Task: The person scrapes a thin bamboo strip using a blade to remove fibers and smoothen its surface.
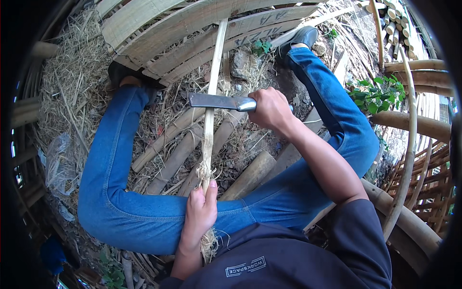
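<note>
My knife (214, 101) crosses the pale wooden strip (207, 139), upper centre to lower centre of the frame.
My left grip (200, 212) clasps the strip at lower centre; my right grip (271, 108) clenches the knife, its forearm (321, 159) slanting in from lower right. I'd best angle the knife shallowly, press evenly, and keep my left grip clear.

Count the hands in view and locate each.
2: the left hand grips the stick, lower centre; the right hand holds the knife, higher up. No others show.
</note>
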Demonstrator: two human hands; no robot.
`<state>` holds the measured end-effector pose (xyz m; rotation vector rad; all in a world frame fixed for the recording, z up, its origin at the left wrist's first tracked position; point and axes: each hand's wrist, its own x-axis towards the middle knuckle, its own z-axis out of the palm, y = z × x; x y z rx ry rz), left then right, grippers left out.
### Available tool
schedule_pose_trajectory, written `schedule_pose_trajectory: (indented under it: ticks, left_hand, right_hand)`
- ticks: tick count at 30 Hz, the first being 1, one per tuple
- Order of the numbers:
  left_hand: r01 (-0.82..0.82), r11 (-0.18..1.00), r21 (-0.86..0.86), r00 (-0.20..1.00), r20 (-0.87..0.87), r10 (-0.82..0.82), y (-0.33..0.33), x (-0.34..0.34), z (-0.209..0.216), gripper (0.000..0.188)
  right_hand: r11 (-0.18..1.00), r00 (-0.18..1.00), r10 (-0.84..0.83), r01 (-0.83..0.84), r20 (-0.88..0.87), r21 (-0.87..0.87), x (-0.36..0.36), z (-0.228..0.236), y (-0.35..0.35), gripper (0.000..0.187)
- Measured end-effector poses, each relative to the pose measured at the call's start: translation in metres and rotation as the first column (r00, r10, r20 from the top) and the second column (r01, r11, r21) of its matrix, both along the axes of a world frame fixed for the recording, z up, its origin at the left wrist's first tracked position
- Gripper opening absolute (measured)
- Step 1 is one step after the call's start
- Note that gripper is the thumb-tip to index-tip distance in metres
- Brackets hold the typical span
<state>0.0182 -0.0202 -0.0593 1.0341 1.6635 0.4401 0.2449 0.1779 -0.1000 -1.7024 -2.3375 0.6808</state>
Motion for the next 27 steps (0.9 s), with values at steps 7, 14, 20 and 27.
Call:
schedule_pose_trajectory:
  ticks: [7, 14, 20, 27]
  left_hand:
    - [-0.011, 0.999, -0.036, 1.0, 0.023, 0.012, 0.004, 0.0, 0.01, 0.046]
    - [-0.01, 1.0, -0.006, 1.0, 0.021, 0.01, 0.004, 0.001, 0.007, 0.047]
    - [-0.006, 1.0, -0.014, 1.0, 0.016, 0.006, 0.002, 0.001, 0.008, 0.047]
    - [-0.006, 1.0, -0.012, 1.0, 0.009, 0.006, 0.006, 0.002, 0.009, 0.044]
  right_hand:
    - [0.999, 0.999, 0.036, -0.036, -0.006, -0.039, -0.005, 0.004, -0.008, 0.009]
    - [0.994, 0.999, 0.033, -0.036, -0.026, -0.102, -0.006, 0.006, -0.013, 0.011]
    - [0.991, 0.996, -0.012, 0.0, -0.087, -0.135, -0.006, 0.011, -0.015, 0.009]
    - [0.989, 0.997, 0.04, -0.048, -0.064, -0.14, -0.011, 0.009, -0.014, 0.007]
